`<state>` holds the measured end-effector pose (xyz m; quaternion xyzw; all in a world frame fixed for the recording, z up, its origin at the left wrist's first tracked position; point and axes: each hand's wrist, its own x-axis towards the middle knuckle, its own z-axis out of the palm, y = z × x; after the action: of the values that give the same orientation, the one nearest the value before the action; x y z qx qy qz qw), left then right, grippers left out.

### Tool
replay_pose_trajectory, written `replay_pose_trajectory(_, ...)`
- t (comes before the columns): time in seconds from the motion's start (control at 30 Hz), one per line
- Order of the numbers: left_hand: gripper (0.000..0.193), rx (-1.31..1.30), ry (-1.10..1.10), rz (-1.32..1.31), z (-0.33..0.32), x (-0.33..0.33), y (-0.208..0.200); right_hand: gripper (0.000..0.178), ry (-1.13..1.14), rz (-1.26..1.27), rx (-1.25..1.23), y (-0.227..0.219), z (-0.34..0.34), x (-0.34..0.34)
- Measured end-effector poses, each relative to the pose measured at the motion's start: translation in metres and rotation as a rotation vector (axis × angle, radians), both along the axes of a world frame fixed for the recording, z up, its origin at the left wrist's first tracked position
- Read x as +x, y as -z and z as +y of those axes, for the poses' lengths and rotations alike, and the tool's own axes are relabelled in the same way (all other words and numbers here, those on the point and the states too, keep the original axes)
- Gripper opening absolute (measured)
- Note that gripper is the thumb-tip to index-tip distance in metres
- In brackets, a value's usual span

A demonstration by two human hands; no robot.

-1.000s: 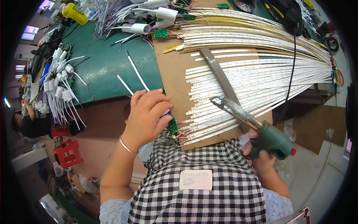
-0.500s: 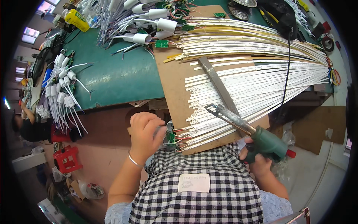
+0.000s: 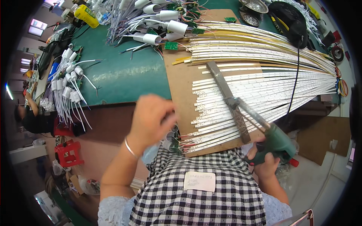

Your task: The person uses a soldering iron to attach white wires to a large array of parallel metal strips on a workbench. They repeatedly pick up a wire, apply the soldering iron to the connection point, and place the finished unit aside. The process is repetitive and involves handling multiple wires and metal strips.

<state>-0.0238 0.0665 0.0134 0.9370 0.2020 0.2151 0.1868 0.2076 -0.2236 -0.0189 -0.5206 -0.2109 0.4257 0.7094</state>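
While the right hand is wrapped tight round the green grip of a soldering tool, the work it points at lies up and to the left of it: the near ends of the white strips, fanned across a brown board at the near edge of the table. The tool's long axis runs on a slant from the fist at lower right toward the upper left, and its metal end sits over the strips beside a flat dark bar laid across them, itself slanting from far left to near right. The strips run roughly left to right, so tool and bar both cross them at an angle.

The left hand is raised at the board's near left corner, back toward the camera, wrist bent, a thin bangle on it. It is blurred, so I cannot tell whether its fingers are spread or pinching anything. Just right of it, at the near corner of the board, red and white wires trail off the strip ends toward a small green circuit piece (partly hidden by the hand). That cluster is nearer to the left hand, which sits just beside it; the right hand is well apart from it, with the tool's tip between them. Both forearms come up from the near edge over a checked garment.
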Motion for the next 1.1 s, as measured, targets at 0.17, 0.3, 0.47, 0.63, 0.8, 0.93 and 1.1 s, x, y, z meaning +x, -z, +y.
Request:
replay_pose_trajectory(0.17, 0.02, 0.365, -0.095, -0.231, 0.083, 0.071, 0.004, 0.061, 0.065, -0.036, 0.039, 0.001, -0.002, 0.0)
replay_pose_trajectory(0.3, 0.021, 0.543, -0.018, -0.162, 0.11, 0.101, 0.018, 0.061, 0.098, -0.053, -0.001, 0.0, -0.006, -0.008)
replay_pose_trajectory(0.47, 0.015, 0.524, 0.001, -0.103, 0.123, 0.095, 0.021, 0.06, 0.103, -0.072, -0.001, -0.001, -0.001, -0.012)
replay_pose_trajectory(0.63, 0.008, 0.152, 0.003, -0.154, 0.096, 0.057, 0.009, 0.06, 0.057, -0.052, -0.004, 0.0, 0.004, -0.01)
replay_pose_trajectory(0.8, 0.011, 0.004, 0.054, -0.075, 0.025, 0.031, 0.003, 0.061, 0.031, -0.069, -0.045, -0.002, 0.009, -0.014)
replay_pose_trajectory(0.93, 0.021, 0.106, 0.148, -0.028, -0.025, 0.022, 0.0, 0.064, 0.006, -0.014, -0.076, -0.01, 0.01, -0.018)
replay_pose_trajectory(1.1, 0.025, 0.041, 0.111, -0.025, -0.052, 0.011, 0.001, 0.073, -0.087, 0.047, -0.248, -0.012, -0.013, -0.019)
